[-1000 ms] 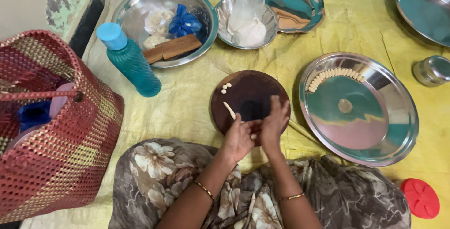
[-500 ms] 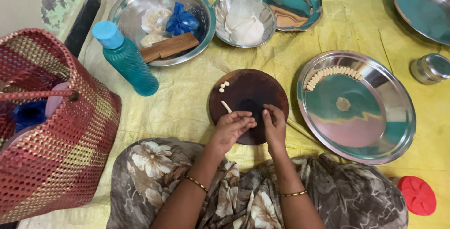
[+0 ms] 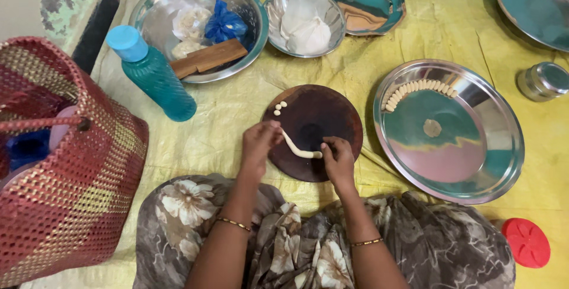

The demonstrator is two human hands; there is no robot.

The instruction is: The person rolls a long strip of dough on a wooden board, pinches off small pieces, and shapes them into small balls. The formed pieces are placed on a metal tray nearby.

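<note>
a yellow sheet carries a round wooden board, steel plates, bowls, a teal bottle.

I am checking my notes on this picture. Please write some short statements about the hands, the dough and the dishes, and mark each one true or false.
1. Both hands, left hand and right hand, hold a thin dough rope over the round wooden board. True.
2. The blue bottle lies on its side. False: it stands upright.
3. Small dough pieces line the rim of the steel plate. True.
4. The red lid covers the bottle. False: it lies on the yellow sheet.
</note>
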